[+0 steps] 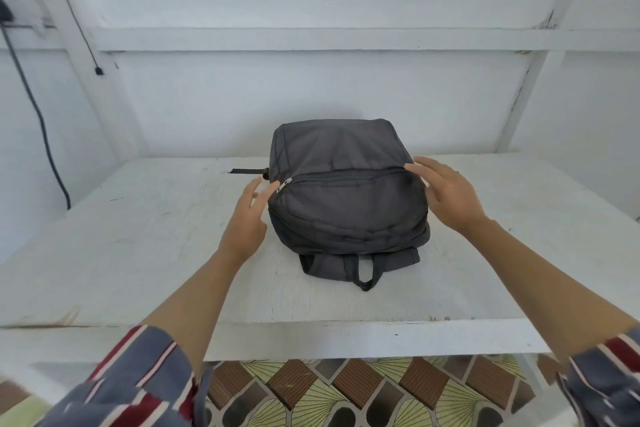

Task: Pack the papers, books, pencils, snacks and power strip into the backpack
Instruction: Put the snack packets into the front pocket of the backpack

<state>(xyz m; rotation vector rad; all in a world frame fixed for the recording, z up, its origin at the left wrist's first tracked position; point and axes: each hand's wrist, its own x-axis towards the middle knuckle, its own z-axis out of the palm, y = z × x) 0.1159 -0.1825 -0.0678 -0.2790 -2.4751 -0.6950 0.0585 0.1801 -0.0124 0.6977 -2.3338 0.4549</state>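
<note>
Top loop (365,276): nearest edge; best hold for lifting.
Left hand (244,218): spread, empty, just beside zip pull (284,184).
Right hand (448,194): spread, empty; fingertips possibly touching fabric (blurred).
Backpack (346,191): flat on table (138,236), zipped; soft, bulging, likely weighty.

Dark grey backpack (346,191), white table (138,253), striped blue-red-white sleeves (138,381), brown-and-cream patterned floor (346,392).

Backpack (346,191): dark grey fabric, lying flat, front face up, middle of the white table (138,253). Front pocket zipper closed, silver pull (284,184) at left end. Carry loop (367,276) toward viewer.
</note>
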